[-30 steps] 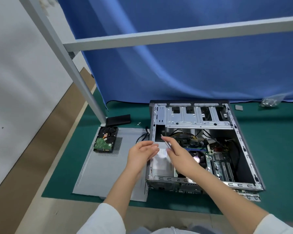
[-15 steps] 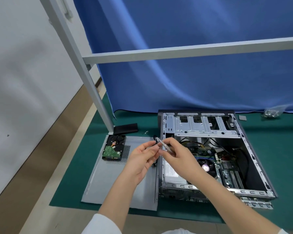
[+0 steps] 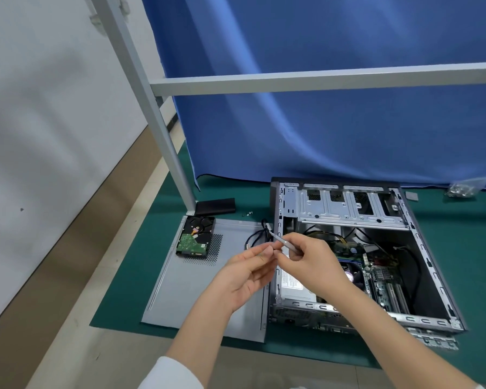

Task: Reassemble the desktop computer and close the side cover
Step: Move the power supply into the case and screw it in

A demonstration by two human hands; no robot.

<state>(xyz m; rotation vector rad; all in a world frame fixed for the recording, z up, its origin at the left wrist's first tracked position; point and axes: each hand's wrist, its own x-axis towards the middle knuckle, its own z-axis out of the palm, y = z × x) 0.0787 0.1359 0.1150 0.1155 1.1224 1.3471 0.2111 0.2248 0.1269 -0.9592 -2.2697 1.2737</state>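
Step in hand: the right hand (image 3: 306, 259) pinches a slim silver tool, most likely a small screwdriver (image 3: 285, 243), and the left hand (image 3: 244, 273) meets its tip with thumb and forefinger, apparently seating a screw there (too small here to be sure).
Doing it well: keep the tool level and the two hands close above the side cover (image 3: 208, 290), so that anything dropped lands on flat metal and not among the boards; carry it over only once the tip is loaded.
Left hand: fingers curled, thumb and forefinger closed at the tool's tip; whether they hold a screw cannot be told.
Right hand: closed round the shaft of the tool, gripping it like a pen.
Computer case (image 3: 432, 276): lies on its side on the green mat (image 3: 118, 304), open face up, to the right of both hands, with motherboard, cables and empty drive cage in sight.
Hard drive (image 3: 195, 237): out of the case, board side up, resting on the far corner of the side cover.
Side cover: off, flat on the mat, touching the case's left edge.
Judgement: drive and cover are both yet to be fitted.
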